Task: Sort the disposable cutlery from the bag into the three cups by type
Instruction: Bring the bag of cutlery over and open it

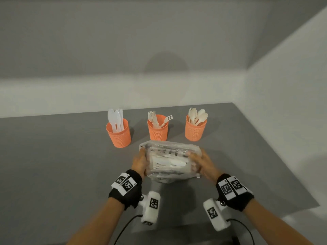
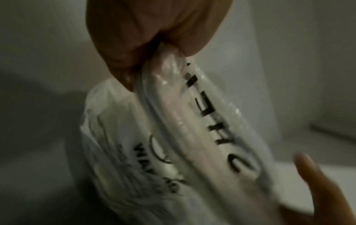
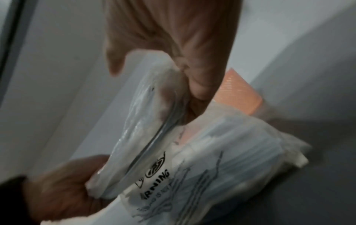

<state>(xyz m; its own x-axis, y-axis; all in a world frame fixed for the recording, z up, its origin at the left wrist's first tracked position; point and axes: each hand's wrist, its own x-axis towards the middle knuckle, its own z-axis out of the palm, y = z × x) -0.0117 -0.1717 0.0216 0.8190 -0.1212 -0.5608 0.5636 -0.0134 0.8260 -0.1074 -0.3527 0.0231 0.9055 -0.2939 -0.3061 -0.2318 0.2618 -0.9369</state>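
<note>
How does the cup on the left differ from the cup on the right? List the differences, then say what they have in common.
1. The left cup holds white knives; the right cup holds cream spoons.
2. The left cup stands nearer the person; the right cup sits further back.
3. The knives stand in a tight bunch; the spoons fan out.

Both are orange mesh cups, upright on the grey table.

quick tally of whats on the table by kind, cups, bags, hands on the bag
Orange mesh cups: 3: with knives, with forks, with spoons
Clear plastic bags of cutlery: 1
Hands gripping the bag: 2: left hand, right hand
Total: 6
</note>
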